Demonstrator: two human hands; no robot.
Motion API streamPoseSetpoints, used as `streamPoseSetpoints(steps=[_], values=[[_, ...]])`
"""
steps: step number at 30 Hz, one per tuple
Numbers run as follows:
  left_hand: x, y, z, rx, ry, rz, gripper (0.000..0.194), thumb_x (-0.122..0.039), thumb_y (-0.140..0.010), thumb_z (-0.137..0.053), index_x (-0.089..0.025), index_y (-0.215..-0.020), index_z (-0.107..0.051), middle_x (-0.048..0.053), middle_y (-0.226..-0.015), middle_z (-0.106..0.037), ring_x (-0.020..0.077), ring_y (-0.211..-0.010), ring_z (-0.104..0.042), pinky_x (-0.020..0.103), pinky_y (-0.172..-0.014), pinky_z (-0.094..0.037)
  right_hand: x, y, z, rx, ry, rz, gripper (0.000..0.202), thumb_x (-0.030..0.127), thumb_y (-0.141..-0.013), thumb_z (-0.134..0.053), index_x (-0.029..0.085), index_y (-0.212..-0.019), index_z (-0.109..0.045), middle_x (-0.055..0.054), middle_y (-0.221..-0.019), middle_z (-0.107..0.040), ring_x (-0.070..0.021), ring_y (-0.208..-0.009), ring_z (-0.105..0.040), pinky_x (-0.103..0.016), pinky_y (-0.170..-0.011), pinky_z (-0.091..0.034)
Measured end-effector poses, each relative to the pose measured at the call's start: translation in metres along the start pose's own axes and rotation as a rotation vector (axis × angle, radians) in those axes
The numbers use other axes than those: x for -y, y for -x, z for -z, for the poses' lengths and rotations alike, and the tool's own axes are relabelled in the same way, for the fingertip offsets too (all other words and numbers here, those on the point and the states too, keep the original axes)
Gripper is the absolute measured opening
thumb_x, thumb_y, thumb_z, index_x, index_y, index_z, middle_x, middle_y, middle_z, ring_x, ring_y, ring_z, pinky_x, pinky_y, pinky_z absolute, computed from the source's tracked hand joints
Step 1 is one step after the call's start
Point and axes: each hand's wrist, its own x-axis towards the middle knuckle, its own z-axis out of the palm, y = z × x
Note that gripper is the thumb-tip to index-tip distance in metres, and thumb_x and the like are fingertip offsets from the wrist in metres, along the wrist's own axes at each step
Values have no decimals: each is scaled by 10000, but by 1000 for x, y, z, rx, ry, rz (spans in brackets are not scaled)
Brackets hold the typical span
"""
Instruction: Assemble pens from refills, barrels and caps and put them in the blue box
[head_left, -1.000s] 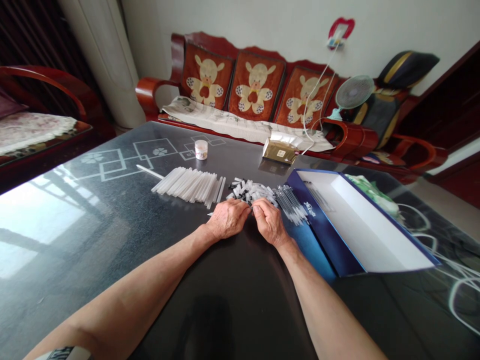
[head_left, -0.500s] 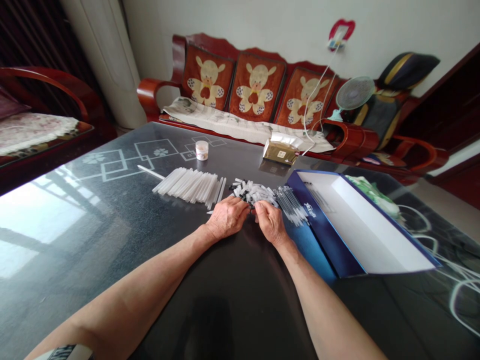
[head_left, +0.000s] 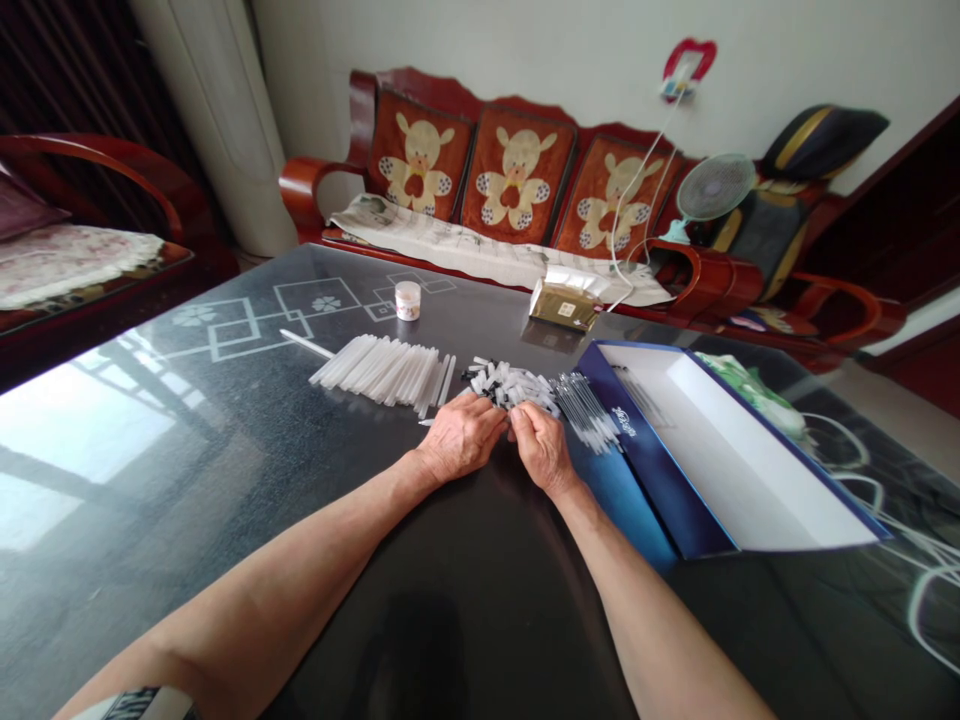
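My left hand [head_left: 466, 436] and my right hand [head_left: 540, 446] meet low over the dark table, fingers closed in a pinch. Whatever sits between the fingertips is hidden. Just beyond them lies a heap of small white and black pen caps [head_left: 510, 383]. Left of the heap, white pen barrels [head_left: 382, 370] are laid side by side in a row. A pale tip [head_left: 426, 422] shows beside my left hand; whether it is held or lying there I cannot tell. Slim clear pen refills with dark ends [head_left: 589, 410] lie to the right of my right hand.
A blue box with a white inside [head_left: 742, 450] stands open at the right, the refills against its side. Farther back are a small white tub [head_left: 407, 300] and a tissue pack [head_left: 564, 303]. White cables [head_left: 919, 590] trail at the right edge. A wooden sofa [head_left: 315, 190] stands behind.
The view has shifted slightly. My hands have drawn a little closer together at the fingertips; the piles look the same.
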Motion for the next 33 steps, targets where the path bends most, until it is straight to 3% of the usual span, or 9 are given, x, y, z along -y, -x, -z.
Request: streamPoseSetpoints(steps=[5, 10, 14, 20, 28, 33], values=[[2, 1, -2, -2, -7, -1, 298, -279, -968, -388, -166, -847, -637, 57, -752, -596, 185, -743, -523, 304, -725, -443, 1, 1, -1, -6, -6, -74, 390, 384, -951, -410, 231, -596, -462, -4, -543, -511, -158, -532, -492, -321, -564, -403], [4, 1, -5, -5, -26, 30, 292, -280, -965, -394, -164, -851, -637, 61, -769, -606, 186, -753, -531, 307, -725, -446, -3, 0, 4, -15, 35, 44, 217, 314, -933, -425, 209, -798, -559, -22, -678, -582, -173, -650, -551, -320, -638, -436], [3, 1, -4, -14, -17, 17, 304, -287, -967, -392, -161, -850, -641, 60, -751, -604, 190, -741, -523, 311, -721, -445, -3, -1, 4, -8, 70, 104, 282, 299, -947, -386, 218, -711, -518, -28, -695, -572, -173, -679, -548, -323, -666, -431], [4, 1, -4, -25, -14, 1, 303, -275, -964, -395, -164, -841, -648, 55, -737, -597, 188, -733, -512, 309, -713, -436, -2, 0, -1, -8, 28, -64, 384, 366, -952, -409, 230, -601, -486, -4, -555, -535, -150, -525, -496, -306, -555, -385], [5, 1, -7, 10, -30, 20, 294, -272, -961, -395, -157, -851, -643, 60, -758, -597, 185, -746, -511, 310, -731, -425, -1, -1, 3, 20, 58, 35, 314, 333, -935, -415, 218, -654, -496, -6, -596, -549, -155, -587, -514, -302, -610, -389], [4, 1, -4, 9, -50, 7, 322, -271, -965, -384, -159, -786, -628, 57, -727, -583, 185, -720, -493, 312, -705, -412, 2, 0, 1, 52, -34, -117, 352, 385, -920, -438, 223, -615, -506, -2, -548, -553, -154, -537, -523, -302, -566, -399]])
